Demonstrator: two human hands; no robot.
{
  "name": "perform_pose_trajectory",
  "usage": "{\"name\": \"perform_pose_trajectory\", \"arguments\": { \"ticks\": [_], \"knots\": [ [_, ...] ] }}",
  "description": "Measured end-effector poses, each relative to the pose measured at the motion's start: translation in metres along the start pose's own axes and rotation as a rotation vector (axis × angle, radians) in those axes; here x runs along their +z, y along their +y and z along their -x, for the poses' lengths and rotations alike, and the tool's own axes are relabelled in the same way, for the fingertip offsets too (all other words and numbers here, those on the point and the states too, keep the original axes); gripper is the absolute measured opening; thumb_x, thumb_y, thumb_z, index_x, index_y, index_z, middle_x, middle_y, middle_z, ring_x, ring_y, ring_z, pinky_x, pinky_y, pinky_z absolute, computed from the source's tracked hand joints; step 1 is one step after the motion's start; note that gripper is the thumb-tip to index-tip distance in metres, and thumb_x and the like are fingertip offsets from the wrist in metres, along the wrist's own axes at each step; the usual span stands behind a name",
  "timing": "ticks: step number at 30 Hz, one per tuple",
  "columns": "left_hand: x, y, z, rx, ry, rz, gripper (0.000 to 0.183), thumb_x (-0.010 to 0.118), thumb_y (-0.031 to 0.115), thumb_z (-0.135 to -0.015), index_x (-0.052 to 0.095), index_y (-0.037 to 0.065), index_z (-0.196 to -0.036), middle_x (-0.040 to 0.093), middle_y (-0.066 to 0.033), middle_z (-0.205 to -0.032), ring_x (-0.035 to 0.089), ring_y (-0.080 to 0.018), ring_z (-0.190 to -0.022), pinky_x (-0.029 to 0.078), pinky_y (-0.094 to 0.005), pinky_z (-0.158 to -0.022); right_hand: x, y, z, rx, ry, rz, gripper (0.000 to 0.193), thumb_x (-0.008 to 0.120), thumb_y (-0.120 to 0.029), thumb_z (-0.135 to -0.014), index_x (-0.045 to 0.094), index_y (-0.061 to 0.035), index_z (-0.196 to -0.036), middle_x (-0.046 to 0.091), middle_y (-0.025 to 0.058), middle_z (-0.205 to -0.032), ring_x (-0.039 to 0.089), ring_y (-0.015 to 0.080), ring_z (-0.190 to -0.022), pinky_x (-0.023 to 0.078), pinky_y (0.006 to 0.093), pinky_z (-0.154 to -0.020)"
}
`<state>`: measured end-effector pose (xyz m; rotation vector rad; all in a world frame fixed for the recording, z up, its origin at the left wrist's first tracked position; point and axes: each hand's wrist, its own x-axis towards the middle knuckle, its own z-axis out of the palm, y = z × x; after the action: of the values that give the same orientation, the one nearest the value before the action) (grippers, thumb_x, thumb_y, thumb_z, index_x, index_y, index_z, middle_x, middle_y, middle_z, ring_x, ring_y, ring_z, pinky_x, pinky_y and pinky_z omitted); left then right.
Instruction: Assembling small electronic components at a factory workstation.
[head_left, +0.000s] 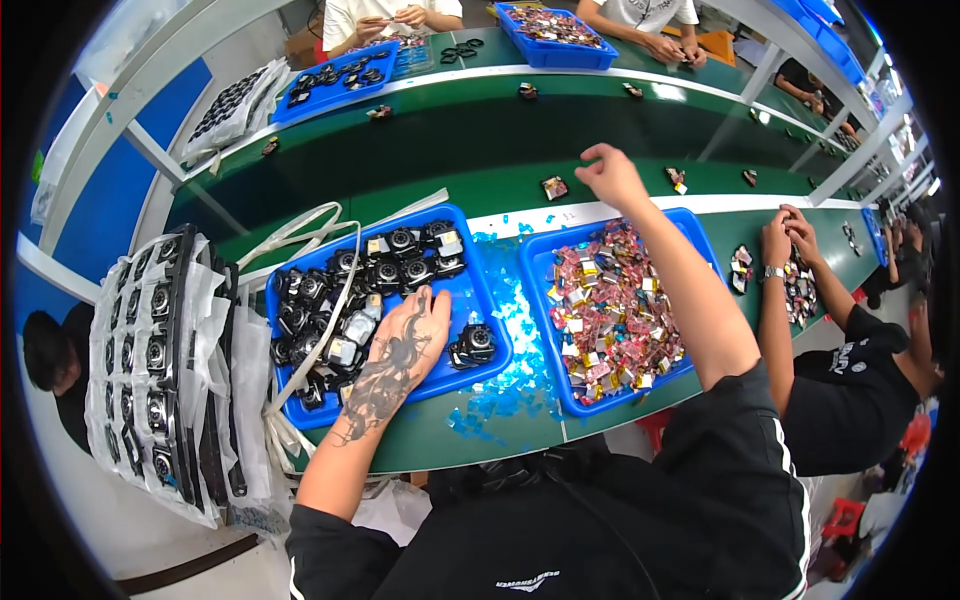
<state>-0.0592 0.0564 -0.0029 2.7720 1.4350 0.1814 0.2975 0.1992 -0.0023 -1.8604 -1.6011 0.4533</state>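
Note:
My left hand (412, 335) is in a blue tray (497, 345) of black camera-like housings (402, 240) with round lens fronts. Its fingers bend down together among the housings, and their tips and anything they hold are hidden. One housing (474, 345) sits apart in the tray's right side. My right hand (612, 178) is raised over the far edge of the bench, with a gap between thumb and index finger and nothing visible in it. Just left of it, a small part (554, 187) lies on the green conveyor. Below my right forearm is a blue bin (537, 290) of pink, white and yellow pieces (615, 310).
Blue film scraps (515, 320) litter the bench between the containers. A pale strap (345, 300) crosses the left tray. Wrapped trays of housings (150, 350) are stacked at left. A co-worker's hands (787, 240) work at right; others sit across the conveyor (400, 150).

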Motion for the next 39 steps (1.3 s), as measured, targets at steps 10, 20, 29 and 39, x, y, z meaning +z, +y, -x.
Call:
{"name": "perform_pose_trajectory", "arguments": {
  "ticks": [10,20,29,39],
  "knots": [
    [-0.023,0.008,0.001,-0.362,0.176,0.998,0.024,0.047,0.002,-0.097,0.047,0.003,-0.121,0.066,-0.019,-0.107,0.068,-0.0285,-0.079,0.055,-0.033,-0.068,-0.055,-0.022,0.081,-0.482,-0.46,0.277,0.011,0.066,-0.011,-0.077,0.07,-0.0035,-0.083,0.068,0.0143,-0.077,0.067,0.0301,-0.074,0.052,0.0391,-0.07],
    [-0.02,0.065,0.034,-0.44,0.21,2.096,0.042,0.051,0.003,-0.097,0.04,0.003,-0.137,0.061,-0.021,-0.119,0.066,-0.0217,-0.093,0.053,-0.0317,-0.083,-0.061,-0.014,0.108,-0.476,-0.422,0.392,0.012,0.07,-0.008,-0.075,0.067,-0.0036,-0.086,0.066,0.0118,-0.084,0.064,0.0319,-0.083,0.051,0.0415,-0.075],
    [-0.019,0.08,0.028,-0.178,0.254,1.491,0.026,0.045,-0.003,-0.094,0.066,-0.002,-0.109,0.061,-0.0121,-0.115,0.061,-0.019,-0.101,0.047,-0.0288,-0.091,-0.079,-0.022,0.16,-0.062,-0.087,-0.38,0.008,0.066,-0.002,-0.086,0.058,-0.0018,-0.086,0.058,-0.0007,-0.076,0.055,0.0052,-0.073,0.044,0.0217,-0.064],
    [-0.026,0.106,-0.016,-0.166,0.232,1.565,0.026,0.05,-0.001,-0.094,0.068,0.0,-0.112,0.063,-0.0085,-0.104,0.059,-0.0174,-0.099,0.045,-0.0281,-0.091,-0.048,-0.075,0.223,-0.006,-0.157,-0.914,0.046,0.066,0.007,-0.084,0.047,-0.0005,-0.125,0.06,0.0,-0.082,0.051,0.0018,-0.068,0.04,0.0161,-0.061]
  ]
}}
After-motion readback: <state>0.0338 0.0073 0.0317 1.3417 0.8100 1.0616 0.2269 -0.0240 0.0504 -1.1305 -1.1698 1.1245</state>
